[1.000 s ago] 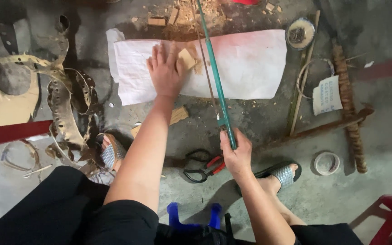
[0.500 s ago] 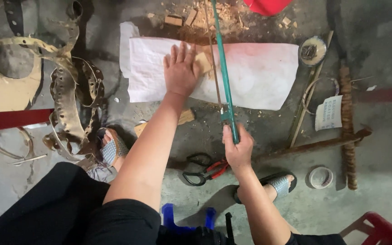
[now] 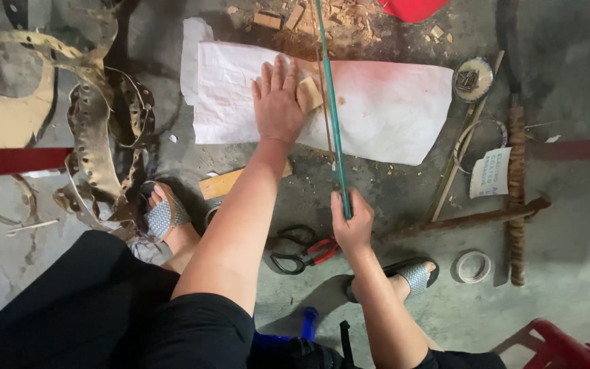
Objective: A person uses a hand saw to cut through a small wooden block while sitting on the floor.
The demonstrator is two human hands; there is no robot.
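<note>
While the left hand (image 3: 278, 102) lies spread, pressing a wood block (image 3: 309, 94) onto white paper (image 3: 390, 109), the right hand (image 3: 352, 222) is clenched around a green saw (image 3: 332, 109). Scissors (image 3: 302, 251) lie near it.

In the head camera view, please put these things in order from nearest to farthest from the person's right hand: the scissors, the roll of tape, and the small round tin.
Measured from the right hand, which grips the green saw:
1. Scissors, on the floor just below and to the left of the hand.
2. Roll of tape, on the floor to the right, past the sandalled foot.
3. Small round tin, up and to the right, beside the white sheet.
</note>
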